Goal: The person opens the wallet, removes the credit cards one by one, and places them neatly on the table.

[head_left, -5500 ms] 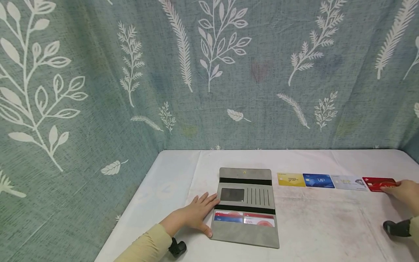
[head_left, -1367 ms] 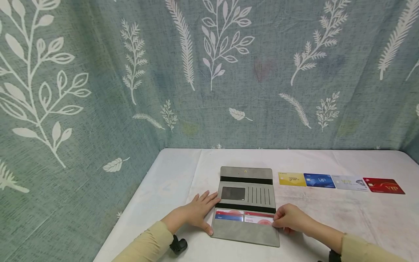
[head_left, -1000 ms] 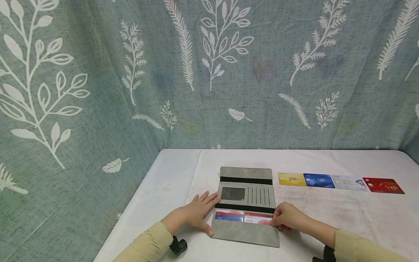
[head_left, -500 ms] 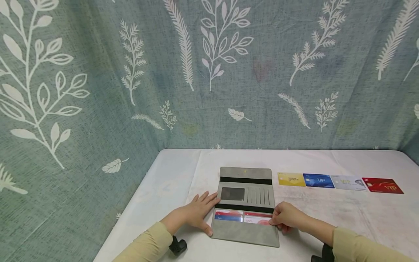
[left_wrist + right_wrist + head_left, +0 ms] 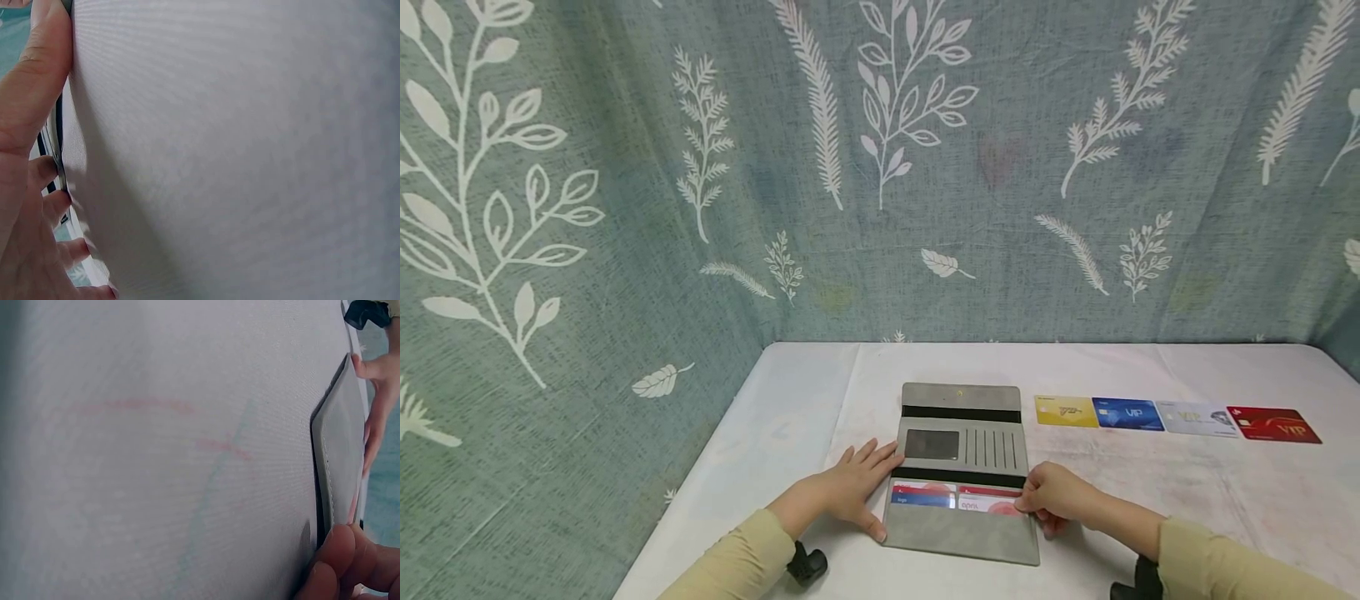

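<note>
A grey wallet [image 5: 958, 536] lies unfolded on the white table, with a dark window and card slots in its middle panel. Several cards show in its lower pocket, among them a blue-and-white card [image 5: 923, 500] and a white card with pink circles [image 5: 981, 503]. My left hand [image 5: 848, 490] rests on the table with fingers spread, touching the wallet's left edge. At the right edge my right hand [image 5: 1056, 494] pinches the wallet between thumb and curled fingers, its thumb tip over the white card's end. The right wrist view shows the fingertips [image 5: 340, 540] at the wallet's edge.
Right of the wallet lie a yellow card [image 5: 1065, 412], a blue VIP card [image 5: 1127, 414], a silver VIP card [image 5: 1195, 418] and a red VIP card [image 5: 1273, 425] in a row. A green leaf-patterned curtain [image 5: 1000, 317] stands behind the table [image 5: 1150, 500].
My right hand has let go of the red card at the row's end and come left to the wallet's right edge. Lately it edged slightly further left. The left hand stays put.
</note>
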